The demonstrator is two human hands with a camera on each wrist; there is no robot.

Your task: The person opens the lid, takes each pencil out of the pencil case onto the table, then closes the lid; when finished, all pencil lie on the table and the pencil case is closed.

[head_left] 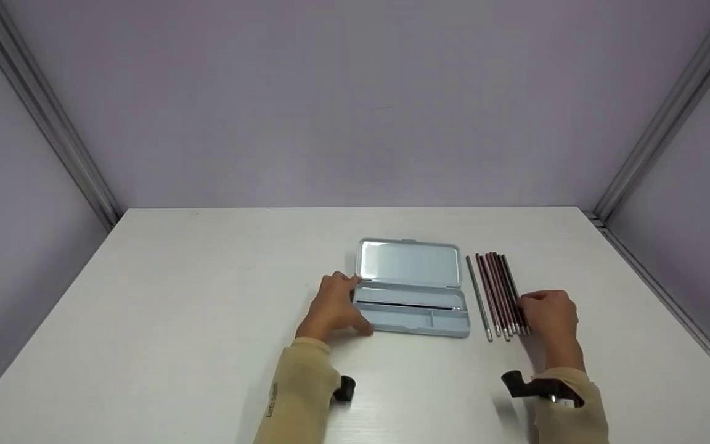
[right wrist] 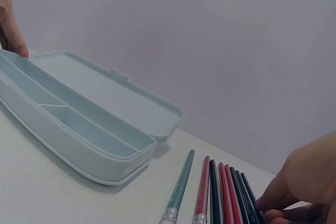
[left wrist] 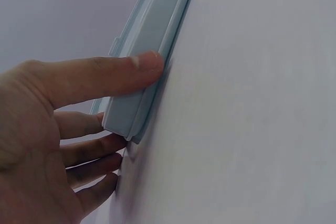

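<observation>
The left hand (head_left: 335,306) holds the left end of the open pencil case (head_left: 413,288), thumb and fingers around it. Right of the case, the right hand (head_left: 550,316) touches the row of pencils (head_left: 498,295) with curled fingertips.

Wore long beige sleeves (head_left: 296,394) on both arms, snug to the wrists. Carried small dark lettering along the left sleeve's forearm, too small to read. Had a black camera mount (head_left: 530,385) strapped at the right wrist, another black mount (head_left: 344,390) at the left.
</observation>
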